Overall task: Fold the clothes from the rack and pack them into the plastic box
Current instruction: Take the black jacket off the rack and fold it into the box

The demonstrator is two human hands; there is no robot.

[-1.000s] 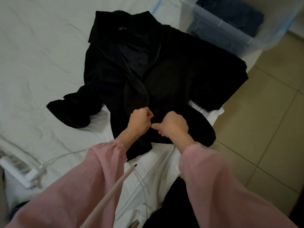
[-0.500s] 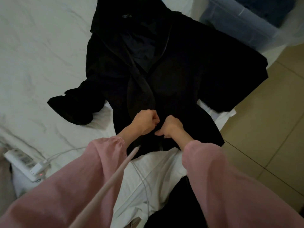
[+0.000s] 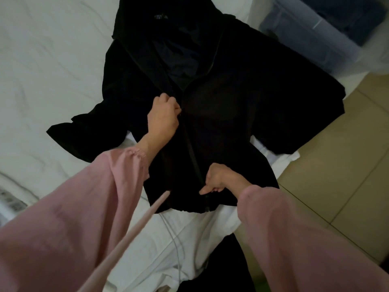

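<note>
Looking down on the one head view: the black jacket [image 3: 242,106] lies front-up on the white sheet [image 3: 52,60], hood at the far end, both sleeves thrown out to the sides, hem nearest me. Part of its right side hangs over the bed's edge above the tiled floor [image 3: 341,169].

Left hand [image 3: 163,120] is up at chest height on the jacket, fingers curled tight, gripping the front edge right at the zip [image 3: 189,148]. Whether it's the slider between my fingers, I cannot tell, as the knuckles hide it.

Right hand [image 3: 219,180] is low, just above the hem, fingers curled in and thumb pushed forward, pinching the cloth beside the bottom of the zip. The zip runs closed between the two hands; above my left hand the front lies open, showing the lining.

Far right, on the bed just beyond the jacket's shoulder, sits the clear plastic box [image 3: 305,39], with folded dark blue clothes [image 3: 357,17] inside it.

Both my arms are in loose pink sleeves [image 3: 73,218]. A blurred pink strip [image 3: 134,232] hangs close to the camera across the left one. A white cable [image 3: 174,239] crosses the sheet below the hem, a power strip [image 3: 10,204] lies at the left edge, and more dark cloth [image 3: 221,272] lies at the bottom.
</note>
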